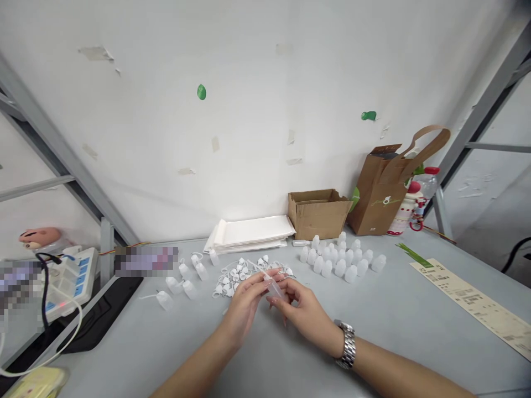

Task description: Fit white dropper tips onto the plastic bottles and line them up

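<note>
**Translucent bottle pinched between both hands, bench centre**

The grey bench (406,337) runs along a white wall (249,110) patched with tape scraps. At its back edge sit a stack of white paper sheets (253,232), a cardboard box (317,215) and a kraft paper bag (379,190). Right of centre, white plastic bottles (338,260) stand upright in a tight cluster, likely grouped so that like parts stay together. Left of centre, tethered white caps (234,279) lie heaped, apart from the bottles, with a few capped bottles (174,284) strewn toward the left edge.

My left hand (244,309) and right hand (305,315) meet near the front of the heap, above the bench, my watch (345,344) on the right wrist. The fingers of both hands are closed on a translucent plastic bottle (274,287), a two-handed pinch that appears to steady it. Its long axis lies diagonally, running from far-left to near-right. Which end holds the opening, I cannot tell.
</note>
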`<action>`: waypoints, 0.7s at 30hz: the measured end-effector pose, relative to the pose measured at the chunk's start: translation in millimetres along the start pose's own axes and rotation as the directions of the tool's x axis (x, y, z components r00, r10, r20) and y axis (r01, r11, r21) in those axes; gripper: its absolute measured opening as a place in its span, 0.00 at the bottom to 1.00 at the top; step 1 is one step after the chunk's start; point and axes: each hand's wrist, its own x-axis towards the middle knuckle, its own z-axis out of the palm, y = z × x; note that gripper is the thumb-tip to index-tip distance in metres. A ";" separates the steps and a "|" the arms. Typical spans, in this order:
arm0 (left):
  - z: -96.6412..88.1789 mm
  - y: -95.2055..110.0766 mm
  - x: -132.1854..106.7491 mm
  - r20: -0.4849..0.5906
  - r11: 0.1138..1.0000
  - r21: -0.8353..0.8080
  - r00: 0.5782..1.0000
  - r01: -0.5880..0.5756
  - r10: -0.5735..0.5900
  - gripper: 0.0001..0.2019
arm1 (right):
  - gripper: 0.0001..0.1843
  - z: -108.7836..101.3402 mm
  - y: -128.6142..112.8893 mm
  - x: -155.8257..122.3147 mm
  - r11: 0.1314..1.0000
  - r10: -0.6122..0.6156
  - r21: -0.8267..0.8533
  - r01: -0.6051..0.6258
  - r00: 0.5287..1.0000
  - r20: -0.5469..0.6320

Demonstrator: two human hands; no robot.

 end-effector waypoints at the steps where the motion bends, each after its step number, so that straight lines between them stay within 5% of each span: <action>1: 0.1 -0.2 0.0 -0.004 1.000 -0.002 1.000 -0.002 0.002 0.14 | 0.09 0.2 -0.6 -0.1 1.000 -0.001 -0.013 0.001 1.000 -0.011; 21: -4.3 -7.0 5.0 0.058 0.996 -0.090 0.998 0.001 0.005 0.18 | 0.15 2.2 -2.6 0.0 0.984 0.080 0.161 -0.077 0.997 -0.009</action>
